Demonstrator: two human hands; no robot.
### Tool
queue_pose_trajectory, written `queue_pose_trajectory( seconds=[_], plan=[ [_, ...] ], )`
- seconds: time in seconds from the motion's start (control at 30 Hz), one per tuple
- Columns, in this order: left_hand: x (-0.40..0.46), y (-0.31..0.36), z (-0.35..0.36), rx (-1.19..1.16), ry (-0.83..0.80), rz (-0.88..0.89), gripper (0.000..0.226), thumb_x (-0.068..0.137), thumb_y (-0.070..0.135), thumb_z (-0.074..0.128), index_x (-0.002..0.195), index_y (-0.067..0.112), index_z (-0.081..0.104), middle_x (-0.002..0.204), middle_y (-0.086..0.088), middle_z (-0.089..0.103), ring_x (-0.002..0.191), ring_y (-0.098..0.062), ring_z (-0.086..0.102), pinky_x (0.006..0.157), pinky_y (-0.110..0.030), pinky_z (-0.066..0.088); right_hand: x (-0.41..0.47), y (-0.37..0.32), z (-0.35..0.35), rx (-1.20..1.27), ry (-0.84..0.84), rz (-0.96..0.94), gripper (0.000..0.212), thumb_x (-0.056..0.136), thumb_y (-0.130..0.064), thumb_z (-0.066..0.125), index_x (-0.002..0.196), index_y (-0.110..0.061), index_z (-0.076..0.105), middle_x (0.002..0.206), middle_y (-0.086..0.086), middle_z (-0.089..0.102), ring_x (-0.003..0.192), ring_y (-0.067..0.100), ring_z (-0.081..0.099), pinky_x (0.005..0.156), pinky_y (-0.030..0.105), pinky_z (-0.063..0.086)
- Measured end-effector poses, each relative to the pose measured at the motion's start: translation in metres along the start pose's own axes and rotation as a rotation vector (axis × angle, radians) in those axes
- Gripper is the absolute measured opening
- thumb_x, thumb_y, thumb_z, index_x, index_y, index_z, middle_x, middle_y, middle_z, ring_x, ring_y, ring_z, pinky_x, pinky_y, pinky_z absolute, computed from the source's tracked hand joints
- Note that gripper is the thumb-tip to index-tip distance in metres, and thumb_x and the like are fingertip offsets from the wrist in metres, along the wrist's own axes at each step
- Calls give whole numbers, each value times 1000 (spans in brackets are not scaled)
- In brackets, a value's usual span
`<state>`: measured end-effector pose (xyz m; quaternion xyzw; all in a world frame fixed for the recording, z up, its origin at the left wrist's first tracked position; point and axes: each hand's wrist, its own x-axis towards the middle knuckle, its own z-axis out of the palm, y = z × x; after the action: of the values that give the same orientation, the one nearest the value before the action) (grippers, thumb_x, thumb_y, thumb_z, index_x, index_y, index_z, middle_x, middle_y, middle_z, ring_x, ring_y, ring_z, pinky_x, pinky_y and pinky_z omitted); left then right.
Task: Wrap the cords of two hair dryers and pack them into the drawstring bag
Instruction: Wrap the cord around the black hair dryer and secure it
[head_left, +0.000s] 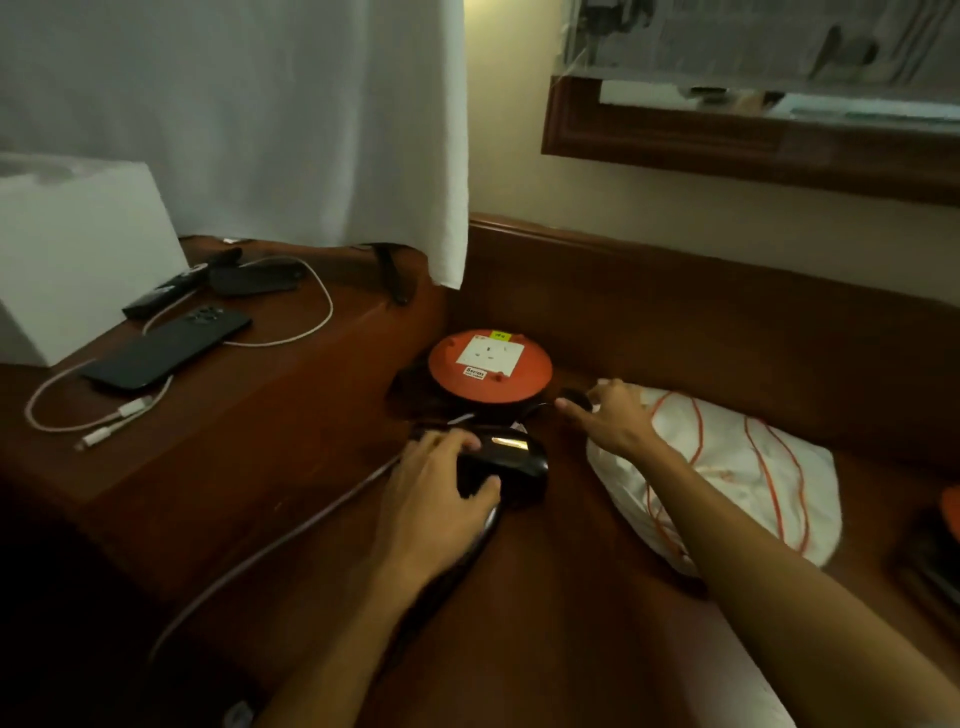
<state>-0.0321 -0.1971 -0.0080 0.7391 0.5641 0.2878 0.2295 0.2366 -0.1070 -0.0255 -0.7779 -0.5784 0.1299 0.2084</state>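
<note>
Black hair dryer (511, 462) in left hand (436, 499) grip, near orange reel (488, 366); right hand (615, 415) pinches plug (574, 400).

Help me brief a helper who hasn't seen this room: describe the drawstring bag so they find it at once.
Start at the wooden headboard below the mirror. On the wood surface before it, right of the round orange extension reel, lies the drawstring bag. It is the only white cloth pouch, looped with thin orange cord.

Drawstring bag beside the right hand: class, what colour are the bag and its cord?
The bag is white; its drawstring cord is orange. Head view.
</note>
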Motion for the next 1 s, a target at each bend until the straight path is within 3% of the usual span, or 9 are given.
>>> queue_pose_trajectory(
  seconds=[0.1,0.2,0.27,0.37,0.47,0.67,0.8,0.87,1.0],
  plan=[
    [-35,-6,13,141,29,-47,31,87,49,67,105,36,46,111,11,55,111,-15,52,94,-36,43,-23,-10,-3,-152,-116,31,53,92,-64,54,106,-15,66,122,14,57,125,36,46,107,56,38],
    [-53,-18,23,228,20,-108,45,86,52,69,118,29,46,123,4,56,121,-20,51,97,-39,42,-68,-24,-6,-117,-50,17,51,95,-56,56,131,-20,59,139,12,51,135,34,40,115,56,25],
    [-61,-23,27,232,22,-108,49,88,52,67,123,24,50,125,1,59,121,-23,53,97,-41,44,-106,-25,-5,40,32,4,44,96,-50,58,127,-19,62,135,8,57,128,29,49,112,55,34],
    [-65,-26,31,272,68,-19,45,92,52,63,121,20,54,118,-1,65,115,-23,58,97,-42,44,-171,-22,2,343,111,-35,18,97,-30,62,105,-15,68,106,5,69,97,19,63,88,38,54],
    [-67,-27,27,360,96,106,40,96,52,56,117,18,58,116,-2,65,113,-22,58,96,-39,39,-227,-25,11,518,51,-54,12,99,-22,60,100,-14,70,94,0,70,88,15,66,75,26,51],
    [-88,15,1,420,225,314,40,98,56,45,102,24,69,86,4,71,85,-18,63,85,-38,41,-255,-42,-5,993,-320,-81,35,106,-42,36,121,-28,65,117,-8,69,110,5,63,97,26,47],
    [-111,58,-11,105,271,422,40,100,55,45,117,24,63,87,7,73,78,-11,67,79,-32,50,-251,-57,-33,1564,-339,0,47,107,-34,39,135,0,57,126,16,67,111,26,66,92,36,50],
    [-120,76,-17,-163,210,317,31,99,53,51,116,27,54,86,12,71,70,3,66,61,-17,52,-247,-60,-44,1620,-249,-9,51,105,-33,45,134,8,54,126,24,64,114,32,65,93,38,53],
    [-134,93,1,-364,-31,148,37,98,57,40,102,25,57,61,4,60,47,-2,58,42,-13,38,-237,-69,-77,1692,15,59,39,91,-27,70,121,-3,62,107,19,68,96,30,70,93,45,57]
  ],
)
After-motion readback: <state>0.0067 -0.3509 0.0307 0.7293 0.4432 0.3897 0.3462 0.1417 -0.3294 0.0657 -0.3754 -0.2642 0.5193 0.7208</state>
